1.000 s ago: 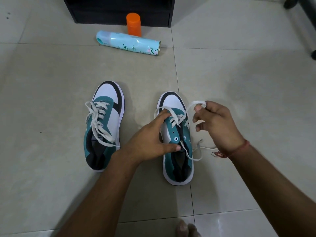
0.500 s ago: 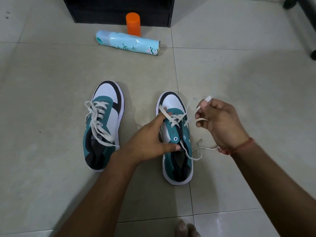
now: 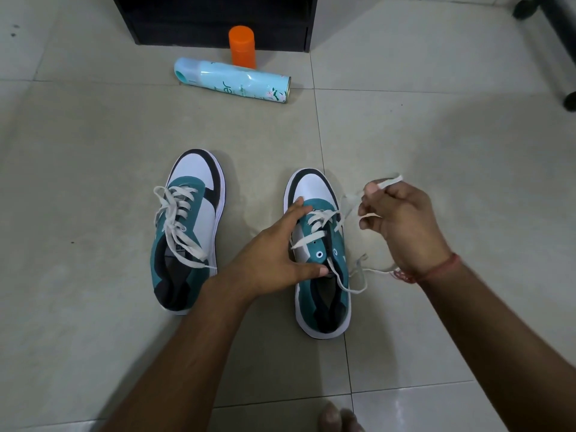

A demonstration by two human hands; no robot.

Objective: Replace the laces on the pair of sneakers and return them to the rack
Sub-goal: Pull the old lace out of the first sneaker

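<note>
- Left sneaker (image 3: 187,232), left of centre in the frame: hasn't budged in the last second. Its white lace is threaded up the eyelets but the ends just flop loose over the side, so it's not tied off.
- Upper middle: a pale blue spray can (image 3: 232,80) lying on its side and an orange bottle (image 3: 242,46) standing behind it, right in front of the black rack (image 3: 218,23) at the top edge. Same spots as before. Both shoes are well short of the rack, so putting them back is a long way off imo.
- Left hand (image 3: 274,257), centre: same job as a second ago, fingers spread over the tongue area and thumb tucked at the collar, pinning the right sneaker (image 3: 321,254) to the floor tiles (image 3: 93,120). Pressing down, not wrapped round anything.
- Right hand (image 3: 402,226), right of centre: this is the bit that changed. It's drifted out to the right and away from the shoe, fingers pinched shut on the lace (image 3: 388,182), dragging slack through the lower eyelets. The other tail trails on the floor under the wrist.
- What that means: the lower crossings look snugged, but the top eyelets are empty, so I'd guess more threading comes next on this shoe.
</note>
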